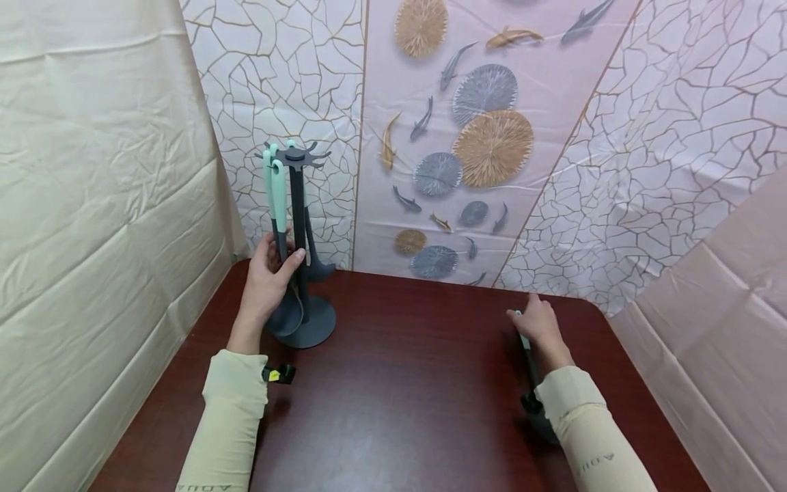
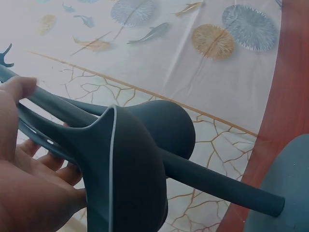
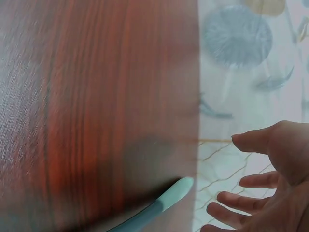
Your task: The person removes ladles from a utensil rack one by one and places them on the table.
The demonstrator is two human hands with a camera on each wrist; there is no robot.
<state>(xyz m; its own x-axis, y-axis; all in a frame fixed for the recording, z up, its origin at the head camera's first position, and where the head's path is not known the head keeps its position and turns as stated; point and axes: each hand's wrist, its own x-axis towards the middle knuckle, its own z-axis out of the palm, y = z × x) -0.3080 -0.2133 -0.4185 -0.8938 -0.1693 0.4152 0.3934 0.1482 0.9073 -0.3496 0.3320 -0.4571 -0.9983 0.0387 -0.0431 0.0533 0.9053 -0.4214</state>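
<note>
A dark utensil stand with a round base stands at the back left of the table. Several mint-handled utensils hang from it, among them a ladle and one with a rounded dark head. My left hand is around the stand's pole and the utensil shafts, thumb in front and fingers behind. At the right, another utensil with a mint handle lies on the table, its dark head partly hidden by the sleeve. My right hand is beside the handle's end, fingers spread and apart from it.
The dark red wooden table meets patterned cloth at the back. Cream cloth hangs along the left and right sides. A wrist camera strap shows by the left sleeve.
</note>
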